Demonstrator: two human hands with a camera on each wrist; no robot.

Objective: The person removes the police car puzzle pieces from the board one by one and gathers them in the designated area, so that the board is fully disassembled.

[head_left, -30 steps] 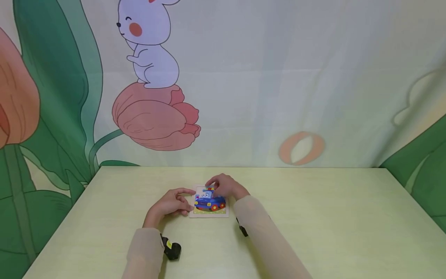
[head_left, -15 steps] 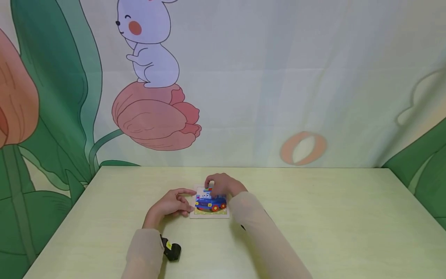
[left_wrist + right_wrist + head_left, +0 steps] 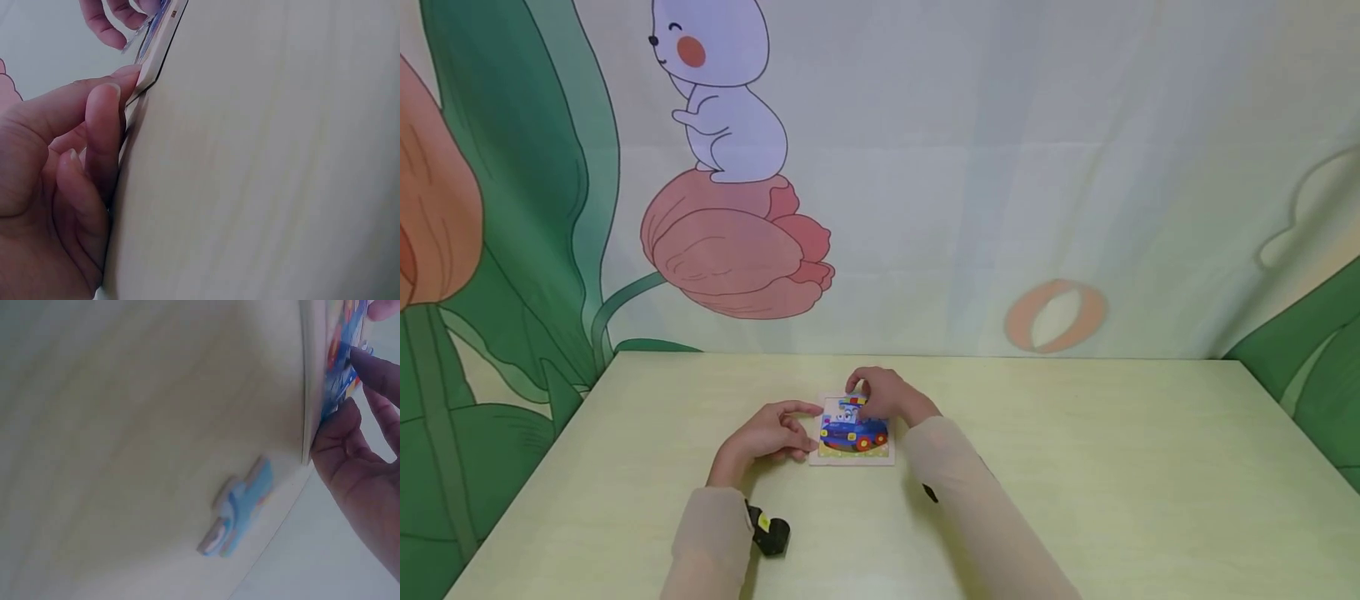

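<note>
A small square jigsaw puzzle board (image 3: 886, 461) with a blue cartoon police car lies on the table. My left hand (image 3: 769, 432) holds the board's left edge, index finger near the upper corner and thumb lower down. In the left wrist view, that hand's other fingers curl in beside the board. My right hand (image 3: 886, 393) is over the board's upper right, thumb and fingers pinching a puzzle piece (image 3: 854, 402) with the car's roof lights. The hand covers part of the picture. A loose light-blue puzzle piece (image 3: 240, 509) lies near the board in the right wrist view.
The pale wooden table (image 3: 1075, 475) reaches back to a curtain (image 3: 917, 208) printed with a white rabbit and tulips. Black wrist cameras, such as the left one (image 3: 771, 535), sit under the cuffs, low over the table.
My right hand dipped left over the board's top, then drew slightly back to the right, showing more of the piece. The left hand keeps its place at the board's edge.
</note>
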